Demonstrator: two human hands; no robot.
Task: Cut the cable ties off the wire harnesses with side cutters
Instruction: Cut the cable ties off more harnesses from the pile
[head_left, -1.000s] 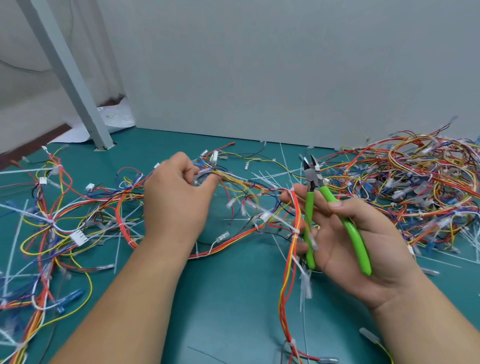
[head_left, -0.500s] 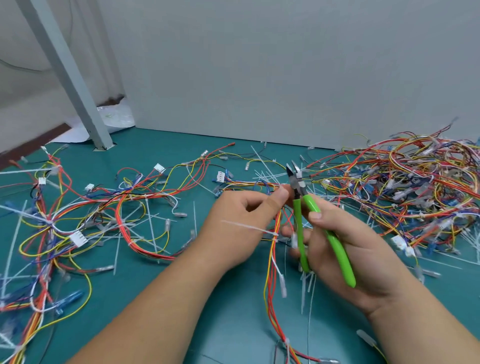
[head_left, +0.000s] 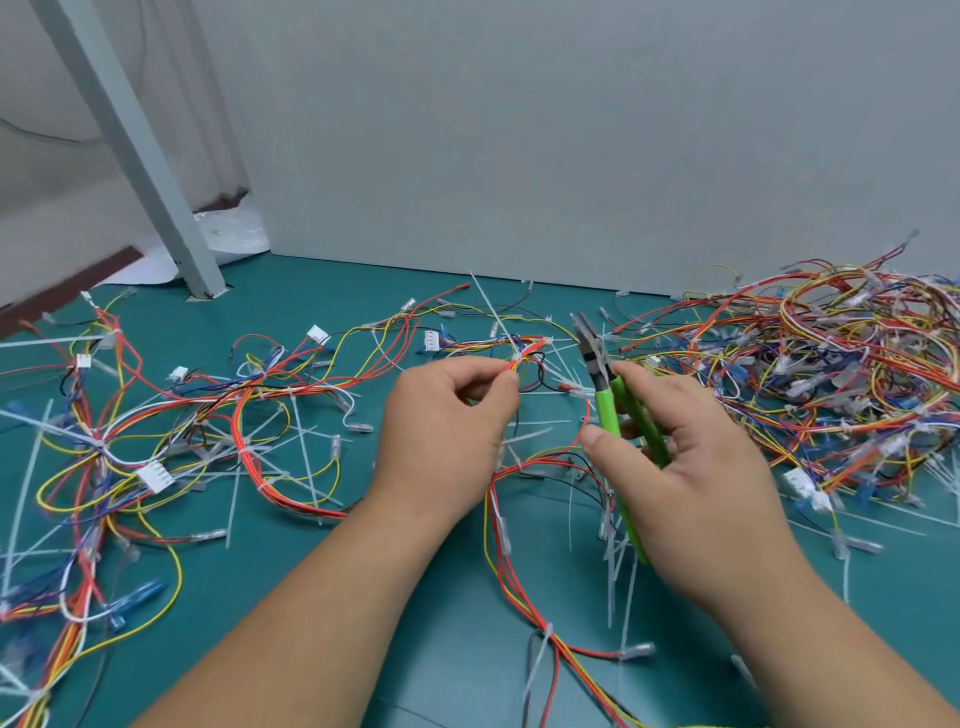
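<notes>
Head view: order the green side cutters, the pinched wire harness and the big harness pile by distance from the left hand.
1. Pinched wire harness: between the fingertips of the left hand.
2. Green side cutters: just to its right, held in the right hand.
3. Big harness pile: far right, by the wall.

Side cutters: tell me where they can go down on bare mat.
Bare mat runs along the wall, right of the post foot. A second patch lies between the left forearm and the yellow loop. Crowded: the right heap and the left tangle.
</notes>
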